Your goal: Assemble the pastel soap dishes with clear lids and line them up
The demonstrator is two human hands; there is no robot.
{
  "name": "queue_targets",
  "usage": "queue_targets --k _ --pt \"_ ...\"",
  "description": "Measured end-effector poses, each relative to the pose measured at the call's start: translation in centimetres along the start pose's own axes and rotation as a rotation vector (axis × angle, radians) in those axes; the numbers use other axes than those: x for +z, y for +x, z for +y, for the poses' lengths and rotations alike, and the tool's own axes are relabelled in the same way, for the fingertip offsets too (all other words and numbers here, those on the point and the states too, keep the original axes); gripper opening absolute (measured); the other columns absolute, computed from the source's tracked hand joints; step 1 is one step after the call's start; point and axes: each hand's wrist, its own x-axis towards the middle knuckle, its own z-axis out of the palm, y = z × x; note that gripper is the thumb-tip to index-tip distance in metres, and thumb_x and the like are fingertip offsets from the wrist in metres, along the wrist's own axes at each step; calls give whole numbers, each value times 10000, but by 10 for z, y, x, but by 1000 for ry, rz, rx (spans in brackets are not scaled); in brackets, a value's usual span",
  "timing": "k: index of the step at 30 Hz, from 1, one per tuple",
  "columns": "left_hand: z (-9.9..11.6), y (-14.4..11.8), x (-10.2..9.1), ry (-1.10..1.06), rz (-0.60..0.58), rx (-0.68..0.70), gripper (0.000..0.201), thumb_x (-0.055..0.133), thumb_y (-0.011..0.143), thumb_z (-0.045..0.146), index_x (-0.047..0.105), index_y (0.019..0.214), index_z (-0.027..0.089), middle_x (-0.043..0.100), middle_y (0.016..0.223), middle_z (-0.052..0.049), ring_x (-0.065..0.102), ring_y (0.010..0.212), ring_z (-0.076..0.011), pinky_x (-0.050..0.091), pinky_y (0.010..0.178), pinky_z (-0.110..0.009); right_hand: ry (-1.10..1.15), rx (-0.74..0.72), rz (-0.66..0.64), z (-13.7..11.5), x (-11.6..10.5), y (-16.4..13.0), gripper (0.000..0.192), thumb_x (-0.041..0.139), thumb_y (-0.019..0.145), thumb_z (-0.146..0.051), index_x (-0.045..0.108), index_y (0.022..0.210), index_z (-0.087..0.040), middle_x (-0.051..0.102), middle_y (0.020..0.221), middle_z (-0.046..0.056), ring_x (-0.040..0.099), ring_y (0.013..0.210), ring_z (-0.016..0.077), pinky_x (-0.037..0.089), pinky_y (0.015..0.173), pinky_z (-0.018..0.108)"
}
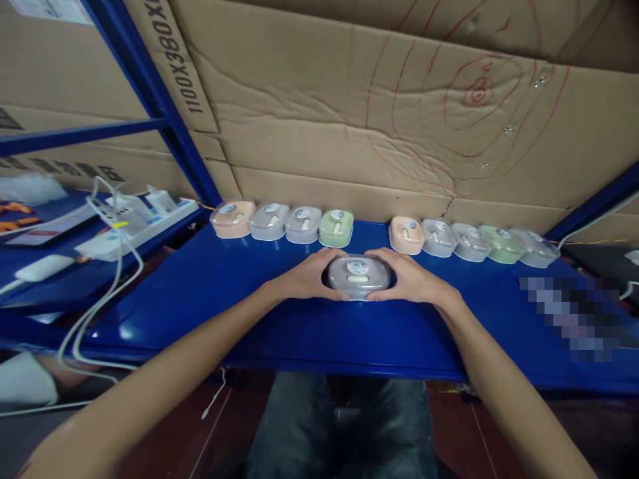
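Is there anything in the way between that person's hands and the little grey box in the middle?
Nothing visible: the left hand and right hand already clasp the grey box from either side.

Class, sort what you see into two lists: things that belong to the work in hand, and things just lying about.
In hand: grey case, held between left hand and right hand; row of similar cases along the blue shelf.

Lying about: power strip, white cables, cardboard.

On the table (pixel 210 293) a case (pixel 358 277) sits between the left hand (pixel 312 274) and right hand (pixel 407 276), with a row of cases (pixel 379 234) behind it along the cardboard wall (pixel 349 113).
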Motion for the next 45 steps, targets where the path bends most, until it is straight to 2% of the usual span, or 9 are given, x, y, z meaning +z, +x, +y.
queue_targets --k 5,10,18,25,27,30,33,41,45 --pt "4 0 -1 27 4 16 900 962 699 667 633 1437 271 675 1387 -118 630 1307 -391 509 1145 -604 -45 -18 -3 0 3 1 893 944 796 -557 569 1547 -253 671 1511 148 667 1380 381 564 1139 552" --pt "7 -1 3 60 25 25 1004 909 799 670 483 1623 287 529 1620 -161 528 1488 -413 423 1264 -634 -110 26 35 -2 -1 -2 838 962 738 -592 617 1421 -250 718 1405 127 721 1260 371 603 1047 524" --pt "10 -3 4 261 138 164 621 681 1059 508 504 1613 291 518 1625 -146 466 1552 -354 382 1318 -593 -503 339 191 -16 6 -2 855 810 810 -798 575 1358 -186 795 1146 221 788 1022 460 616 802 515" --pt "16 -2 10 354 8 203 641 588 1111 517 436 1690 287 469 1730 -138 434 1598 -371 344 1333 -589 -569 574 229 -28 19 5 994 612 869 -938 534 1431 -123 770 1163 330 791 998 524 615 822 612" --pt "14 -2 11 357 12 192 660 576 1115 544 421 1697 275 477 1725 -144 437 1598 -373 330 1339 -592 -577 506 243 -27 11 1 963 645 864 -915 543 1421 -136 731 1260 329 752 1121 541 604 901 647" --pt "11 -2 12 372 22 207 597 581 1113 543 507 1628 250 560 1638 -153 494 1543 -371 370 1314 -596 -584 190 238 -22 -4 -7 781 801 861 -689 577 1384 -155 652 1389 292 633 1324 532 537 1087 674" --pt "7 -2 8 374 69 239 447 603 1106 475 627 1481 232 653 1476 -149 579 1422 -351 471 1237 -563 -526 -40 157 -16 -11 -10 536 812 876 -412 624 1318 -175 654 1316 216 623 1300 450 508 1159 626" --pt "-16 5 -3 343 226 114 302 614 1067 457 706 1242 228 726 1282 -110 643 1281 -335 530 1161 -557 -612 -10 236 2 10 3 408 639 1057 -391 677 1388 -156 645 1348 211 602 1300 415 498 1166 617" --pt "-23 7 -3 343 245 87 302 605 1056 465 714 1198 222 740 1246 -109 651 1264 -337 523 1162 -564 -740 79 210 1 20 13 497 587 1089 -377 627 1511 -117 637 1436 250 547 1350 444 489 1151 620"
